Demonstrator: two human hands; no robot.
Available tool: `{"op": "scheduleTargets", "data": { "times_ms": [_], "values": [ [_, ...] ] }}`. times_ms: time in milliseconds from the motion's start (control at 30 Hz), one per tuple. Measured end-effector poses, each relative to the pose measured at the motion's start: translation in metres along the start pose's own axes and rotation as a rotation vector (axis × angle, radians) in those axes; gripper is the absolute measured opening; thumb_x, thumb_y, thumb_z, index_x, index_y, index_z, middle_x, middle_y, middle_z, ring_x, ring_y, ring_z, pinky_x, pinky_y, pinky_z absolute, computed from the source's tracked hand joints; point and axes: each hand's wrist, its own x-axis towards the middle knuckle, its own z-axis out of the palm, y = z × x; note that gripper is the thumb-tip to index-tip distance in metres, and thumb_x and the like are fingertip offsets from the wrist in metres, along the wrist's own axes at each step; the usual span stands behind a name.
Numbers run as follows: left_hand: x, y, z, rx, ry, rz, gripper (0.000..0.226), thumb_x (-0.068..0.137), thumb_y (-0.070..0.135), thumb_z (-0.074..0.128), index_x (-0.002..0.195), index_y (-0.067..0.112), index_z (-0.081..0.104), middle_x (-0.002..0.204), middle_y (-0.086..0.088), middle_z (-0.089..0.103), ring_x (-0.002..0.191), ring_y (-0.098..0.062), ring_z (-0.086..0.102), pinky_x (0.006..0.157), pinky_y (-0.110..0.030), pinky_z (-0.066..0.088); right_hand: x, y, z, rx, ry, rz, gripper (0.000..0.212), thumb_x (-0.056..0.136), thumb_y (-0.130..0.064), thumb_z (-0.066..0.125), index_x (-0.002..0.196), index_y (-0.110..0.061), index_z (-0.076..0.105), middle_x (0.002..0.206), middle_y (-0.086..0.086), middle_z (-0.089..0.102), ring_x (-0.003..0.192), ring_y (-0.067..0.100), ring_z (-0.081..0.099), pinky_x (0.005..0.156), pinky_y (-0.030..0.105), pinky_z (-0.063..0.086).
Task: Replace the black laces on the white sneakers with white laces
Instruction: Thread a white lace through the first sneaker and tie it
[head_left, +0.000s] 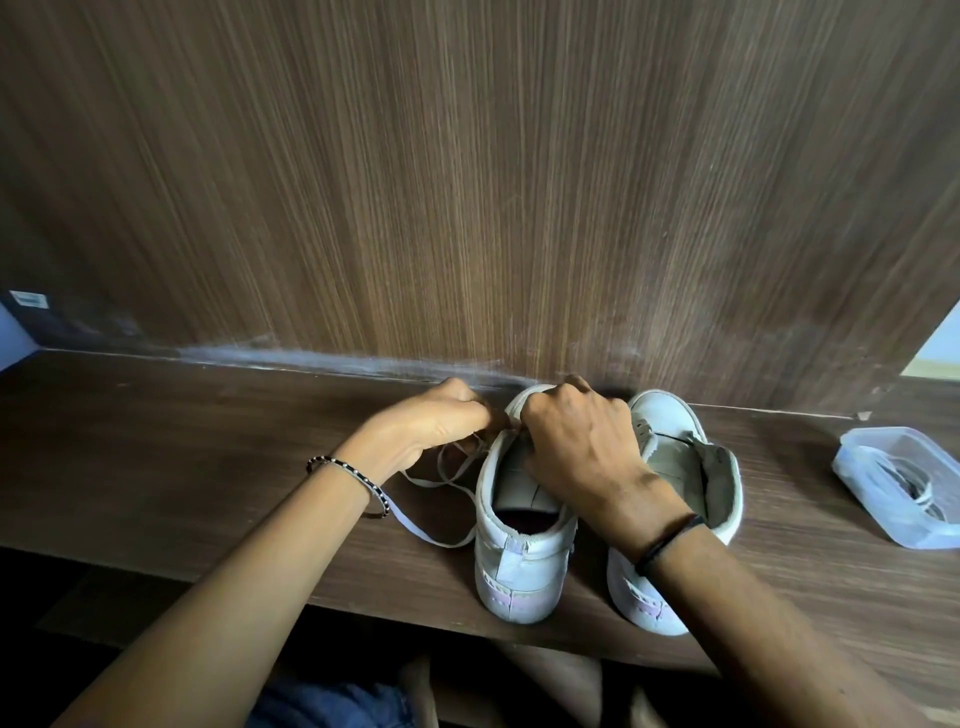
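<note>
Item 1: blue denim (332, 701), at the bottom edge, below the desk's front.
Item 2: dark wood desk (182, 467), carrying all that follows.
Item 3: white sneaker (519, 566), heel toward the viewer, toe pointing at the back panel.
Item 4: second sneaker (675, 452), just right of the first, same heading, no lace visible in it.
Item 5: white lace (415, 525), loose loops on the desk left of the first sneaker, running up to its front.
Item 6: 2 hands. Left hand (441, 421), beaded bracelet at the wrist, pinches the lace beside the sneaker's toe. Right hand (576, 441), black cord at the wrist, curls over the sneaker's front; fingertips hidden.
Item 7: clear plastic box (904, 488), well right of the sneakers, laces coiled inside.
Item 8: wood-grain panel (467, 182), behind the sneakers.
</note>
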Motion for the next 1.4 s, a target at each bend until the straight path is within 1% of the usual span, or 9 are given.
{"op": "scheduleTargets", "data": {
  "times_ms": [100, 233, 433, 600, 733, 967, 1067, 1167, 1400],
  "values": [
    [0.002, -0.002, 0.000, 0.020, -0.007, -0.024, 0.017, 0.099, 0.021, 0.057, 0.113, 0.010, 0.057, 0.089, -0.001, 0.059, 0.073, -0.008, 0.049, 0.058, -0.021, 0.040, 0.000, 0.002, -0.001, 0.043, -0.011, 0.022, 0.019, 0.092, -0.012, 0.056, 0.109, -0.010, 0.063, 0.111, 0.010, 0.064, 0.120, 0.036, 0.055, 0.074, 0.038, 0.035],
    [0.009, -0.009, -0.001, 0.057, -0.024, 0.006, 0.023, 0.098, 0.021, 0.063, 0.116, 0.006, 0.062, 0.069, 0.000, 0.066, 0.054, -0.007, 0.057, 0.045, -0.018, 0.044, 0.001, 0.009, -0.003, 0.147, -0.018, 0.087, 0.018, 0.085, -0.011, 0.060, 0.102, -0.007, 0.063, 0.100, 0.010, 0.061, 0.109, 0.041, 0.060, 0.070, 0.035, 0.038],
    [0.007, -0.011, -0.002, 0.098, -0.070, 0.049, 0.025, 0.097, 0.000, 0.052, 0.117, 0.010, 0.063, 0.073, -0.005, 0.061, 0.053, -0.013, 0.052, 0.047, -0.027, 0.040, 0.005, 0.015, 0.001, 0.216, -0.047, 0.112, 0.032, 0.080, -0.008, 0.061, 0.111, -0.010, 0.069, 0.109, 0.012, 0.067, 0.101, 0.039, 0.062, 0.070, 0.035, 0.045],
    [0.014, -0.017, -0.001, 0.224, 0.023, 0.173, 0.051, 0.092, -0.005, 0.052, 0.132, 0.026, 0.057, 0.105, -0.003, 0.064, 0.086, -0.020, 0.062, 0.074, -0.039, 0.053, 0.007, 0.018, 0.003, 0.265, -0.070, 0.127, 0.033, 0.078, -0.009, 0.062, 0.110, -0.008, 0.068, 0.108, 0.012, 0.066, 0.104, 0.039, 0.062, 0.074, 0.036, 0.050],
    [0.014, -0.020, 0.000, 0.287, 0.031, 0.302, 0.060, 0.090, -0.011, 0.051, 0.133, 0.029, 0.063, 0.125, 0.007, 0.066, 0.114, -0.014, 0.062, 0.099, -0.039, 0.053, 0.009, 0.028, 0.001, 0.408, -0.095, 0.152, 0.030, 0.078, -0.012, 0.063, 0.106, -0.005, 0.071, 0.108, 0.014, 0.070, 0.109, 0.035, 0.063, 0.092, 0.040, 0.054],
    [0.014, -0.017, 0.003, 0.431, 0.074, 0.368, 0.030, 0.099, 0.003, 0.052, 0.117, 0.020, 0.068, 0.092, 0.009, 0.043, 0.092, -0.015, 0.043, 0.079, -0.031, 0.036, 0.010, 0.047, -0.006, 0.467, -0.078, 0.175, 0.022, 0.086, -0.009, 0.056, 0.093, -0.007, 0.077, 0.097, 0.012, 0.075, 0.101, 0.028, 0.064, 0.083, 0.029, 0.049],
    [0.013, -0.015, 0.004, 0.346, 0.074, 0.392, 0.015, 0.099, 0.009, 0.057, 0.105, 0.018, 0.067, 0.101, 0.007, 0.060, 0.084, -0.012, 0.053, 0.076, -0.036, 0.044, 0.010, 0.050, -0.008, 0.478, -0.085, 0.180, 0.023, 0.087, -0.010, 0.055, 0.094, -0.010, 0.077, 0.100, 0.008, 0.075, 0.102, 0.025, 0.064, 0.083, 0.031, 0.053],
    [0.016, -0.016, 0.006, 0.284, 0.120, 0.395, 0.005, 0.096, 0.028, 0.069, 0.091, 0.027, 0.068, 0.086, 0.012, 0.071, 0.074, -0.004, 0.063, 0.080, -0.040, 0.057, 0.010, 0.050, -0.008, 0.500, -0.086, 0.167, 0.023, 0.089, -0.010, 0.056, 0.098, -0.012, 0.077, 0.101, 0.007, 0.075, 0.103, 0.024, 0.064, 0.086, 0.030, 0.052],
    [0.015, -0.014, 0.002, 0.181, 0.098, 0.384, 0.008, 0.095, 0.029, 0.071, 0.099, 0.024, 0.067, 0.083, 0.010, 0.069, 0.078, -0.004, 0.064, 0.076, -0.024, 0.050, 0.011, 0.045, -0.003, 0.524, -0.099, 0.078, 0.021, 0.090, -0.016, 0.058, 0.087, -0.019, 0.079, 0.090, -0.001, 0.075, 0.090, 0.017, 0.067, 0.083, 0.028, 0.054]
  ]
}}
